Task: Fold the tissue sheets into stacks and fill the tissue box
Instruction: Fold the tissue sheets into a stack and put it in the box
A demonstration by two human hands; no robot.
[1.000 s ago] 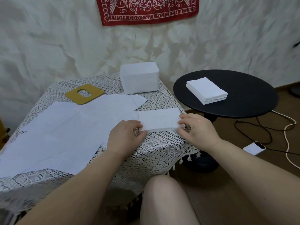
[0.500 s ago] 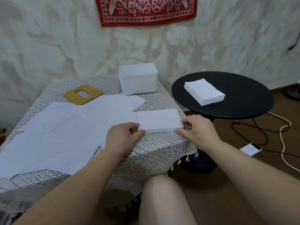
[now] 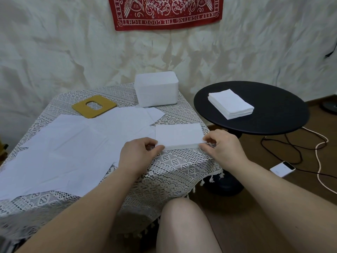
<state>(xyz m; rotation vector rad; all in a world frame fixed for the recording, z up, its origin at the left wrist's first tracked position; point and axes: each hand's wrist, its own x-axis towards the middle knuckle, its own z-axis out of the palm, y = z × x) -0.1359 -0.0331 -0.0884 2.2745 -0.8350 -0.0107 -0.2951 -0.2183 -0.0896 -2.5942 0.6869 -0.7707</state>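
1. Hands: our left hand (image 3: 135, 154) and right hand (image 3: 221, 149) each pinch an end of the folded stack (image 3: 178, 136), centre frame.
2. Risk: uneven lift fans the thin layers.
3. Tissue box (image 3: 156, 92) waits upper centre.

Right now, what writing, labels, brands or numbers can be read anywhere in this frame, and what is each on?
"KEEP FIGHTING THE GOOD FIGHT": upside down along the lower border of the red banner on the wall.
"KEEP": running up the banner's left border; the rest is cut off by the frame.
Letters on the banner's right border: only partly in frame, not readable.
White tissue box, yellow cardboard lid, phone on the floor: no readable text.
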